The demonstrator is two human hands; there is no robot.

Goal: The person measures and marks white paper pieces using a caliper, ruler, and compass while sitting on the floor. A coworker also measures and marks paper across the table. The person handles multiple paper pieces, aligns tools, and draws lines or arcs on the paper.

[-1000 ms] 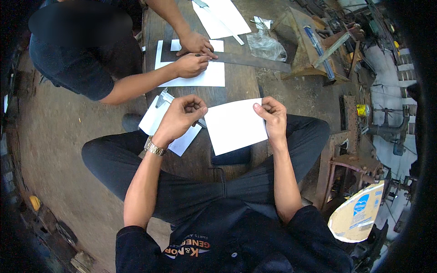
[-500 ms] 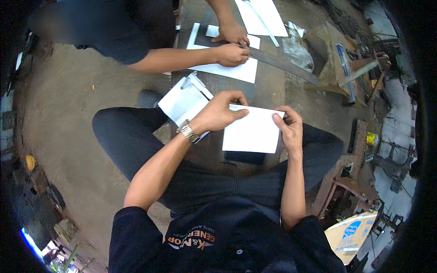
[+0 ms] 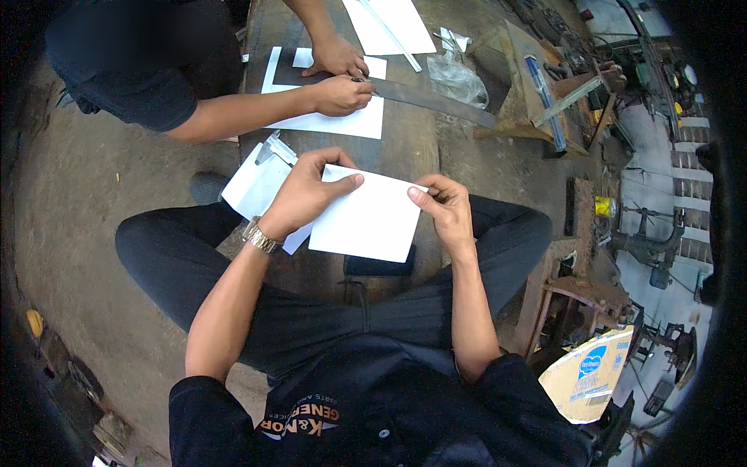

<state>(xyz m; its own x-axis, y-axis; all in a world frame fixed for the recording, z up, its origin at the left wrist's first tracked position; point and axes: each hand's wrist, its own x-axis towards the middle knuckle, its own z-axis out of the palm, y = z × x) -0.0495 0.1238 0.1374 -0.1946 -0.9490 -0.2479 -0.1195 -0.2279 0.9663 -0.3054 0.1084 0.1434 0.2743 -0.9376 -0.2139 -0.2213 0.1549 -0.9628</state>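
Note:
A white sheet of paper (image 3: 366, 218) is held up between my two hands, tilted a little, its lower edge over my lap. At its upper left corner, my left hand (image 3: 311, 191) pinches it, thumb on top, a metal watch on that wrist. My right hand (image 3: 443, 206) grips the upper right corner between thumb and fingers. Just left of my left hand, a caliper (image 3: 276, 148) rests on white papers (image 3: 249, 187) on the bench. Below the sheet, a dark flat rectangular object (image 3: 381, 265) shows partly.
Across the wooden bench (image 3: 412, 148), a co-worker's hands press a long metal square (image 3: 436, 101) over white paper (image 3: 342, 124). Farther off lie another sheet (image 3: 389, 27) and a clear plastic bag (image 3: 459, 78). A metal stand (image 3: 537, 101) is at right, a cardboard piece (image 3: 591, 377) lower right.
The whole view has shifted, so the scene sits farther left. The sheet is now turned slightly clockwise, and my left hand has more of its edge under the thumb. Both hands keep hold.

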